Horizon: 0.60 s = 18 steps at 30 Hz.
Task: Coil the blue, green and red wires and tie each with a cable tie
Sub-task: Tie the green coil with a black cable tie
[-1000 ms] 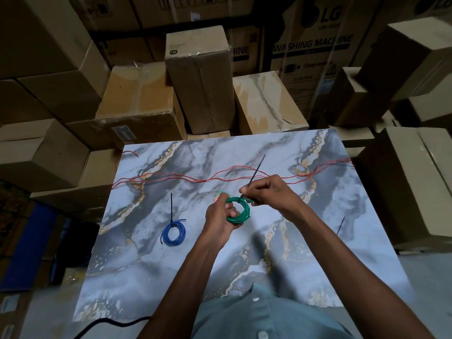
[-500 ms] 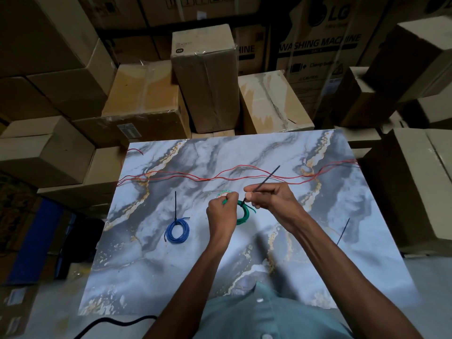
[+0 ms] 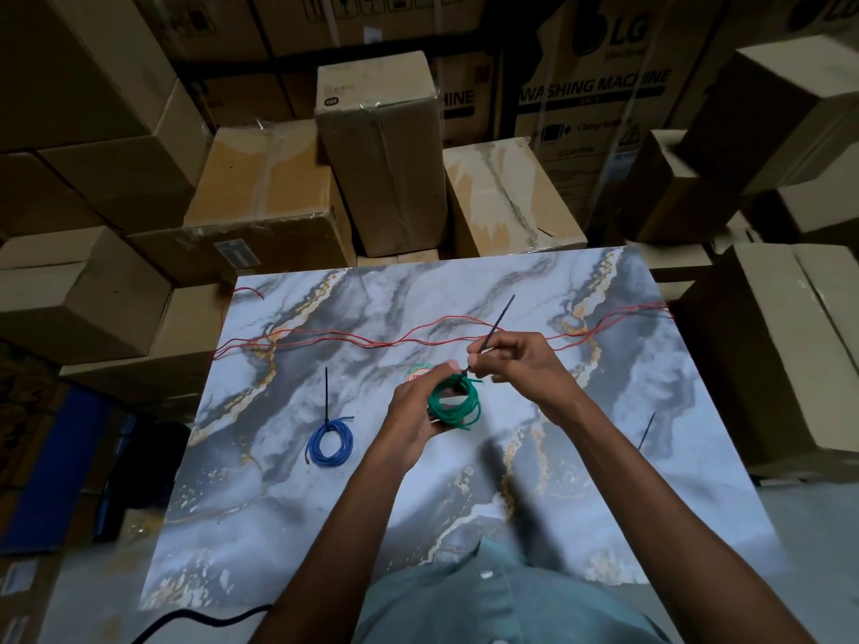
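green coil [image 3: 454, 402]: thin insulated wire in several loose loops, held just above the surface, mid-scene. Looks light and springy; loops will likely fan out if the grip eases. Best hold is across the bundle at one side of the ring, opposite the tie.
left hand [image 3: 413, 413]: fingers curled round the coil's left side, thumb on top, clamping the loops together.
cable tie [image 3: 488, 336]: black, thin, stiff plastic strip; head sits at the coil's top edge, tail sticks up and away.
right hand [image 3: 516, 360]: pinches the tail just above the head. Looks like cinching; can't tell how tight the loop is.
blue coil [image 3: 330, 441]: lying flat to the left, already tied, black tail pointing away.
red wire [image 3: 372, 339]: uncoiled, wavy strands across the far part of the surface. Judged next.
spare tie [image 3: 647, 429]: black, lies near the right edge.
surface [image 3: 297, 527]: glossy marble print, smooth, probably slippery.
surroundings: stacked cardboard boxes [image 3: 381, 151].
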### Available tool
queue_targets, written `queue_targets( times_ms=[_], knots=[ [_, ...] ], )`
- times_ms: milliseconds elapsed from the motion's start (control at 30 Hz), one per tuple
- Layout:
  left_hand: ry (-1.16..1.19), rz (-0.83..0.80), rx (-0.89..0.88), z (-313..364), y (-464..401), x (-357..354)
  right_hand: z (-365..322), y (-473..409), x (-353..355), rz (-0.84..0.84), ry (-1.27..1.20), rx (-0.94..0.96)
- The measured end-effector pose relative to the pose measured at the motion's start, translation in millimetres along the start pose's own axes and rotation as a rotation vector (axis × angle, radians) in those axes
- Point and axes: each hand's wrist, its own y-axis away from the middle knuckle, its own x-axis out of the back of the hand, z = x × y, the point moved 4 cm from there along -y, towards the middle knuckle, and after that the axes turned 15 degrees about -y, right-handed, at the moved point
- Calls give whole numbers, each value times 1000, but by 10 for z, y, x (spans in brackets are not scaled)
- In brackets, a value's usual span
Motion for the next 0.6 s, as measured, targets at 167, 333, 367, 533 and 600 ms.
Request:
queue_targets(
  times_ms=[167, 333, 367, 533, 600],
  knots=[
    [-16, -20, 33, -97, -22, 20, 41, -14, 36, 22, 63, 32],
    [-33, -40, 66, -198, -19, 24, 156, -45, 53, 29, 78, 5],
    [-32, -52, 68, -219, -13, 21, 171, -46, 49, 25, 79, 0],
    [34, -81, 157, -341, -27, 27, 270, -60, -5, 7, 76, -35],
    [45, -45, 189, -383, -42, 46, 316, -65, -32, 29, 57, -34]
  ],
)
